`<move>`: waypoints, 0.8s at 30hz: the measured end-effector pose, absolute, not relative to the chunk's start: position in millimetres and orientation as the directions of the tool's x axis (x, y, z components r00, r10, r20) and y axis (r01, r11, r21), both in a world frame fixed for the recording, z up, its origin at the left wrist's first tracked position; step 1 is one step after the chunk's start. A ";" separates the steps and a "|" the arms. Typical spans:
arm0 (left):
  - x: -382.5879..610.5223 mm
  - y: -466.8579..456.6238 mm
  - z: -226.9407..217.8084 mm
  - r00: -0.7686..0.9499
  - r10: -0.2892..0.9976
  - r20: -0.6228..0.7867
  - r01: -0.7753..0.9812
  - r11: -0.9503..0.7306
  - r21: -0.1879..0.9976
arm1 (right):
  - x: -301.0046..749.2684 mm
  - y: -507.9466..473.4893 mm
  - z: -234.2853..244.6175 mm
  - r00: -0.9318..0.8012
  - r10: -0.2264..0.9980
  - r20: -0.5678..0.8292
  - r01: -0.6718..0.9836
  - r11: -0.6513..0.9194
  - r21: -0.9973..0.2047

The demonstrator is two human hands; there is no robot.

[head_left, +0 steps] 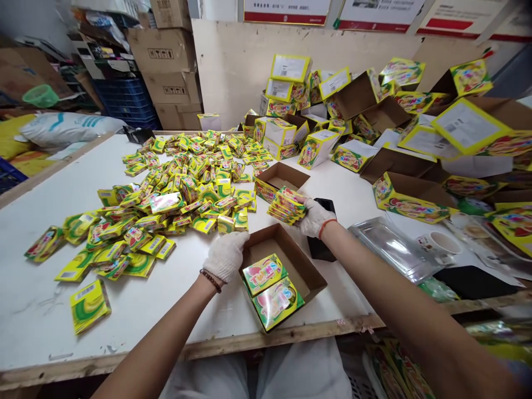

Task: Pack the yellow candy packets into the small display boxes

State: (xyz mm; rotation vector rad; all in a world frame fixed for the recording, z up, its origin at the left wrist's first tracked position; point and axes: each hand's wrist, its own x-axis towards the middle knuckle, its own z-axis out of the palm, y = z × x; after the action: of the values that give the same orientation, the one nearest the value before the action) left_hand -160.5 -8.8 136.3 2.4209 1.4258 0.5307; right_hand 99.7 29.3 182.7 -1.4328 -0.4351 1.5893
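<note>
My left hand (226,256), in a white knit glove, grips the upper left corner of an open cardboard box (305,274). Inside that box, two yellow-green packs (266,274) lie flat along its left side, and bare brown cardboard shows to their right. Just above the box's far side, my gloved right hand (315,217) is closed on a stack of small candy packs (287,205). A second open box (282,176) stands right behind that stack. Part of a black container (322,252) shows beneath my right wrist.
A big heap of loose small packs (199,188) spreads over the white table (166,316) on the left. Many yellow display boxes (469,124) are piled at the back right. A clear plastic tray (394,249) and a white cup (440,244) are to the right.
</note>
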 end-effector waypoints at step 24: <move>-224.7 -111.1 138.4 0.241 0.951 0.193 0.792 -0.307 0.527 | 14.8 -4.4 192.1 -0.502 0.650 -0.571 0.825 0.160 -0.542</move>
State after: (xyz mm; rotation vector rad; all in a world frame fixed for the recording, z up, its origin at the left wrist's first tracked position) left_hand -224.7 -111.1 138.4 2.1989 1.6138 0.6976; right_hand 14.8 -4.4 192.1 -1.6440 -2.5392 1.4325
